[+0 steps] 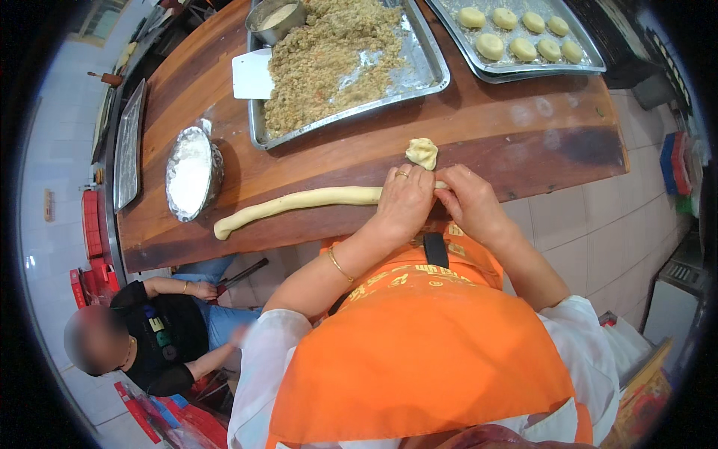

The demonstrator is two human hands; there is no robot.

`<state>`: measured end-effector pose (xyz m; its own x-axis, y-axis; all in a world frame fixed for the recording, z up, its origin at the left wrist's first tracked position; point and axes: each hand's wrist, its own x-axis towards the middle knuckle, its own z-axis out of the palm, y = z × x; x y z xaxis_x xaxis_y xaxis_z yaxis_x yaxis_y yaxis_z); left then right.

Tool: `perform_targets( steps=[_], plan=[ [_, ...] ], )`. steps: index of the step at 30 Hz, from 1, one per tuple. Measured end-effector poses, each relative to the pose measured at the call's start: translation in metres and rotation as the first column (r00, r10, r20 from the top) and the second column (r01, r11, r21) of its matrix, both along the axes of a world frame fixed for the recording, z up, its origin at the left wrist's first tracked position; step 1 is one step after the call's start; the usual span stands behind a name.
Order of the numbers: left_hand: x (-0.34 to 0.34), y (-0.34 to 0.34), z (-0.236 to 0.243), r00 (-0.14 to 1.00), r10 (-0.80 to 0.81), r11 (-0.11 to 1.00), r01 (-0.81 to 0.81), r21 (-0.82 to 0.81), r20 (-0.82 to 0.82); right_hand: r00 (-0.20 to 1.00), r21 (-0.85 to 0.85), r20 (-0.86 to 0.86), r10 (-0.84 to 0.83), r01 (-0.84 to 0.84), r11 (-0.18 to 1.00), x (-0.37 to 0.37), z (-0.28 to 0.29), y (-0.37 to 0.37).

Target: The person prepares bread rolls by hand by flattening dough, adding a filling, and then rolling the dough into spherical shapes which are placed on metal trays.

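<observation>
Fingers (404, 176) of your left hand (404, 203) are curled closely over the dough rope (314, 199), while your right hand (473, 198) pinches its short end between thumb and fingertips. You hold both hands almost together at the near edge of the desk (516, 161), right of its middle; the left grip probably steadies the length while the right controls the tip.

Your rope lies near that same edge, its long axis running left to right and roughly along it, in a shallow bow. One end points right, between your hands; the free end points toward the near left corner and bends slightly toward you. Lying lengthwise like this, it likely gets support from the wood along most of its length.

Just beyond your left knuckles sits a small dough lump (422, 153); whether it touches them you cannot tell. Toward the left edge, a metal bowl (216, 172) of white flour (188, 173) stands apart from the rope, probably for easy dusting.

Farther off, at the far edge, a metal tray (440, 73) carries crumbly filling (329, 82), with a white scraper (252, 75) at its left side. Near the far right corner, another tray (597, 66) keeps round dough pieces (490, 46) spaced apart, presumably against sticking.
</observation>
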<state>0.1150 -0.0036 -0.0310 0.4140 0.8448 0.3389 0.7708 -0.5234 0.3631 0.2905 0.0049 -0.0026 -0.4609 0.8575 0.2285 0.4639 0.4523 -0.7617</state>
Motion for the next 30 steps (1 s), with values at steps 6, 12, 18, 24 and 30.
perform_targets(
  steps=[6, 12, 18, 24, 30],
  plan=[
    [0.018, 0.000, -0.011, 0.971, 0.059, 0.998, -0.051, 0.039, -0.231, 0.994, -0.003, -0.023, -0.106, 0.106, 0.994, 0.009, -0.013, -0.004],
    [0.021, 0.004, -0.002, 0.960, 0.029, 0.999, -0.033, -0.010, -0.277, 0.867, -0.570, -0.406, -0.289, 0.007, 0.822, 0.014, 0.030, 0.024],
    [0.017, -0.009, 0.025, 0.984, 0.013, 1.000, -0.010, 0.016, -0.177, 0.977, -0.316, -0.172, -0.124, 0.064, 0.946, 0.010, 0.012, 0.054],
    [-0.022, -0.003, 0.039, 0.998, 0.028, 0.999, -0.027, -0.034, 0.052, 0.994, -0.133, 0.016, -0.110, 0.112, 0.985, -0.022, 0.008, 0.061],
    [-0.033, 0.050, 0.045, 0.971, -0.006, 0.999, 0.016, -0.040, 0.238, 0.994, 0.076, 0.088, -0.068, 0.061, 0.995, -0.030, -0.011, 0.076]
  ],
)
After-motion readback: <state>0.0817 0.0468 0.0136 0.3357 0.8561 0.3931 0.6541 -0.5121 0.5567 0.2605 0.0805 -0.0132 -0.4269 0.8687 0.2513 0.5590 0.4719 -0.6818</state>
